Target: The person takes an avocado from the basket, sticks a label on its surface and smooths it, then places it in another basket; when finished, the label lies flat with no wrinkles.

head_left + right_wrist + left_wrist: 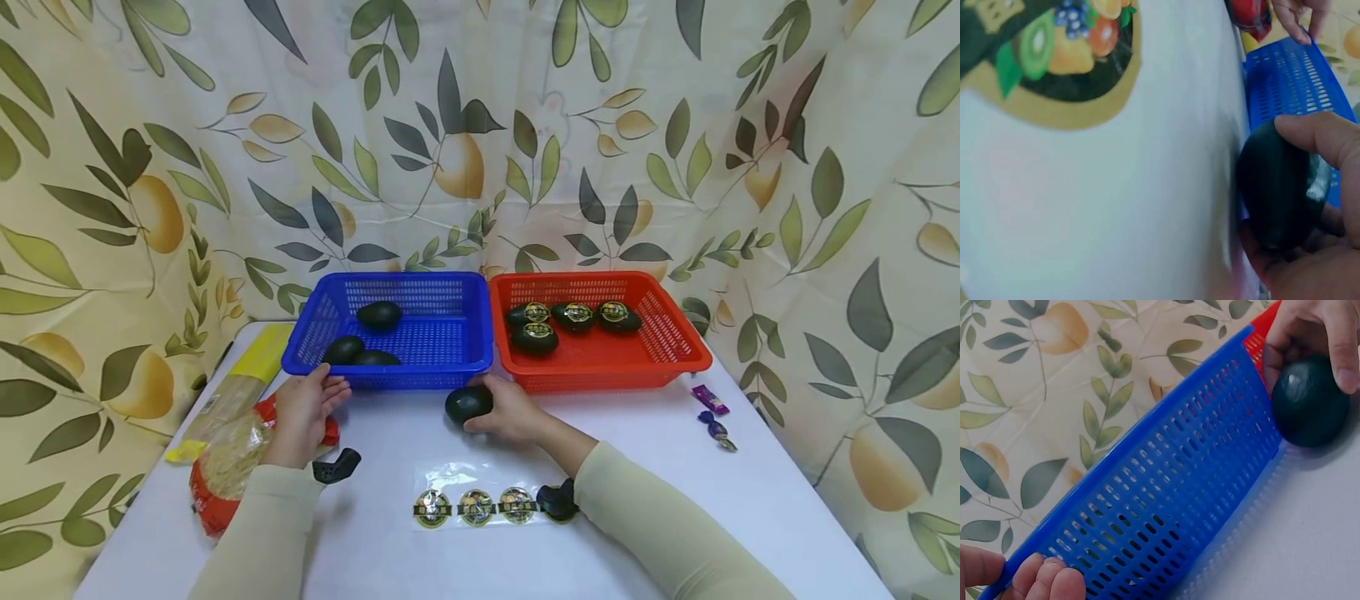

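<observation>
A dark green avocado (469, 403) is held by my right hand (510, 408) just in front of the blue basket (420, 380). In the right wrist view, the thumb (1310, 131) lies on one side of the avocado and fingers curl beneath it. My left hand (303, 408) grips the blue basket's rim at the front left corner; fingers (1066, 584) show on its outer side in the left wrist view. Three avocados (379, 315) without stickers lie inside that basket. The red basket (600, 379) beside it holds several avocados (577, 317) bearing gold-and-black round stickers.
A clear sheet of round stickers (477, 507) lies at the front middle, partly beneath the right wrist's black camera mount (557, 502). Left are a bag with red ends (232, 458) and a yellow-ended noodle pack (232, 400). Wrapped candies (712, 412) lie right.
</observation>
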A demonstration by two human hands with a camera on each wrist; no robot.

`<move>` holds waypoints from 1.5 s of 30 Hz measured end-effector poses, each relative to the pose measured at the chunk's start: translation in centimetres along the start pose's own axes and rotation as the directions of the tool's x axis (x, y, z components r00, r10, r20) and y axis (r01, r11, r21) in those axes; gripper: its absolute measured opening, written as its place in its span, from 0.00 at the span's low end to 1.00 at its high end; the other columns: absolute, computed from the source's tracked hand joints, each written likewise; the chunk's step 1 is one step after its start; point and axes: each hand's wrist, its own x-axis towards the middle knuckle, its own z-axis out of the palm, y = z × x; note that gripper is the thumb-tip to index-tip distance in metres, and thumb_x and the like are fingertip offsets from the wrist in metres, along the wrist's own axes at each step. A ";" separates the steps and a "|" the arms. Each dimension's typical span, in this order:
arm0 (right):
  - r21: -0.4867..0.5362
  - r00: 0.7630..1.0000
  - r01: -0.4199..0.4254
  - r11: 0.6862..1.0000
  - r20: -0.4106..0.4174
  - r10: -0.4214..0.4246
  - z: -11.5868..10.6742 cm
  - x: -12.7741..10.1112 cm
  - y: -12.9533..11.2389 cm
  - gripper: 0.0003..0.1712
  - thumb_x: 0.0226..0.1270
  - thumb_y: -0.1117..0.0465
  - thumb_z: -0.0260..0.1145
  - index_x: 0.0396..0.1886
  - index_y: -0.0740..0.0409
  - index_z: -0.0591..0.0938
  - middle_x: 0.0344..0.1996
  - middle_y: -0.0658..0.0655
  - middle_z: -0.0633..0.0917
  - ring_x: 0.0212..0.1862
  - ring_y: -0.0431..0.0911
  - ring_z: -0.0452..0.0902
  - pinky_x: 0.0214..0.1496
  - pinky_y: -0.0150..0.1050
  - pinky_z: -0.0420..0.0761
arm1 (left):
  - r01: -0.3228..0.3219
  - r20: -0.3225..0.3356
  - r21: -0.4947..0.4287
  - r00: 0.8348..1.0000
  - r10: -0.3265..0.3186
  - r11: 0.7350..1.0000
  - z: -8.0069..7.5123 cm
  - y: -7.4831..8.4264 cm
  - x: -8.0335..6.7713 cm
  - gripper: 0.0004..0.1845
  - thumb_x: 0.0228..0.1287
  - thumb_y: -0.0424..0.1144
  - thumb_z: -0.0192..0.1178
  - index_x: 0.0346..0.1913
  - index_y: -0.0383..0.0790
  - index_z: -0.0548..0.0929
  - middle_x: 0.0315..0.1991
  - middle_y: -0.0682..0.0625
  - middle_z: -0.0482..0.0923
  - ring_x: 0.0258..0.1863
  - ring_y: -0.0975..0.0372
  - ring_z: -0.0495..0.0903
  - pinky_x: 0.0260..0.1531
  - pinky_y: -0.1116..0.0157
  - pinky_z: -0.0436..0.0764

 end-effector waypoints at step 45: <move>-0.336 0.892 0.386 0.859 0.374 -0.254 2.7 -7.9 -6.2 0.25 0.70 0.53 0.71 0.65 0.48 0.82 0.53 0.50 0.82 0.55 0.41 0.76 0.57 0.35 0.80 | -0.778 0.790 0.600 0.613 0.016 0.186 -0.6 -8.8 -7.8 0.29 0.58 0.49 0.77 0.63 0.47 0.85 0.49 0.52 0.77 0.50 0.59 0.77 0.53 0.53 0.80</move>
